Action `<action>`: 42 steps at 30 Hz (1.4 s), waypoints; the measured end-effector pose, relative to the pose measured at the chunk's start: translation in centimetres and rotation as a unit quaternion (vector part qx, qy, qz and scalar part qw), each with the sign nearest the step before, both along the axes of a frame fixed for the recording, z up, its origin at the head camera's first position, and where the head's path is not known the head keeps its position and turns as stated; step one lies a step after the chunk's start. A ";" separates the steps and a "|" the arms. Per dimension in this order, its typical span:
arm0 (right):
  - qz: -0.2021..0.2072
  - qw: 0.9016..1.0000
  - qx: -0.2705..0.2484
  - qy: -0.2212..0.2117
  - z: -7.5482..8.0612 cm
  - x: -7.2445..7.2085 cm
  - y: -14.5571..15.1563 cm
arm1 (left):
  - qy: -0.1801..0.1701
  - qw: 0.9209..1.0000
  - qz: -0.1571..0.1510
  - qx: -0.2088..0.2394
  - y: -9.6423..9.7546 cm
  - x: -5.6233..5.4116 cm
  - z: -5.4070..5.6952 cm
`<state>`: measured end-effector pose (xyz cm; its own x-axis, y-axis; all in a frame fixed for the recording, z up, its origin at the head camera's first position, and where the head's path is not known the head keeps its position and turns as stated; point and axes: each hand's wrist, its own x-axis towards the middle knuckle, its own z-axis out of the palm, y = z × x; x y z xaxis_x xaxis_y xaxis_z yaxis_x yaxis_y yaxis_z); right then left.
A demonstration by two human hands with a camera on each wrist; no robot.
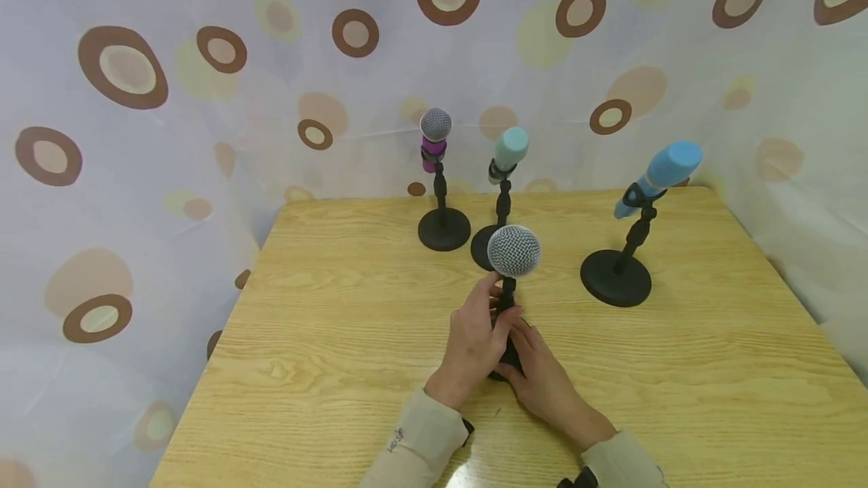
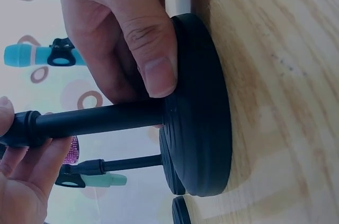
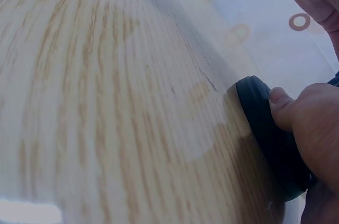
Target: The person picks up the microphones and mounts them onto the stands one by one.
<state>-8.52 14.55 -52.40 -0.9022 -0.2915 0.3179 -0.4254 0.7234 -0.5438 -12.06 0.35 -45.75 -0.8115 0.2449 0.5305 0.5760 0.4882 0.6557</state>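
Note:
A microphone with a silver mesh head (image 1: 514,251) stands on a black desk stand near the table's middle, and its body is hidden below the head. My left hand (image 1: 471,345) grips the stand's pole (image 2: 100,121) at the collar, thumb on one side and fingers on the other. Lower down, my right hand (image 1: 545,382) holds the round black base (image 2: 198,118), its thumb (image 2: 159,75) lying on the base's upper face. In the right wrist view the base (image 3: 270,139) sits at the wooden surface with that thumb over its edge.
Behind stand a purple microphone (image 1: 434,145) with a mesh head, a mint-topped microphone (image 1: 511,147) and, to the right, a blue-topped microphone (image 1: 671,164), each on a black stand. A patterned cloth (image 1: 380,81) hangs behind the wooden table (image 1: 325,322).

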 end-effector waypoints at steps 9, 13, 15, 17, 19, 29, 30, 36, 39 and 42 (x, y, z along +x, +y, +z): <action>0.005 0.999 -0.006 0.034 0.1 0.2 -0.1 | 0.048 0.999 0.019 -0.018 0.1 0.0 -0.3; 0.008 1.000 -0.010 0.026 0.1 0.1 -0.1 | 0.020 1.000 0.015 -0.008 0.1 0.0 -0.2; 0.011 1.000 -0.011 0.021 0.0 0.1 -0.1 | 0.011 1.000 0.014 -0.006 0.1 0.1 -0.2; 0.010 1.000 -0.011 0.018 0.0 0.1 -0.1 | 0.011 1.000 0.012 -0.005 0.1 0.1 -0.2; 0.011 1.000 -0.010 0.019 -0.1 0.1 0.0 | 0.019 1.000 0.012 -0.006 0.1 0.1 -0.4; 0.014 1.000 -0.013 0.008 -0.2 0.0 0.0 | 0.004 1.000 -0.006 0.013 0.0 -0.1 -0.1; 0.014 1.000 -0.012 0.010 -0.2 0.0 0.0 | 0.000 1.000 -0.014 0.019 0.0 -0.2 0.0; 0.011 1.000 -0.019 0.017 0.0 0.1 0.0 | -0.030 0.998 -0.052 0.035 -0.3 -0.4 0.4; 0.006 1.000 -0.017 0.004 -0.1 0.1 0.1 | -0.043 0.996 -0.068 0.035 -0.5 -0.5 0.6; 0.005 1.000 -0.014 -0.006 -0.2 0.2 0.2 | -0.060 0.994 -0.084 0.024 -0.6 -0.6 0.7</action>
<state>-8.34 14.70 -52.57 -0.9031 -0.2912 0.3154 -0.4257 0.7032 -0.5695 -12.62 -0.27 -45.04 -0.8188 0.3592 0.4478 0.5639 0.3569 0.7448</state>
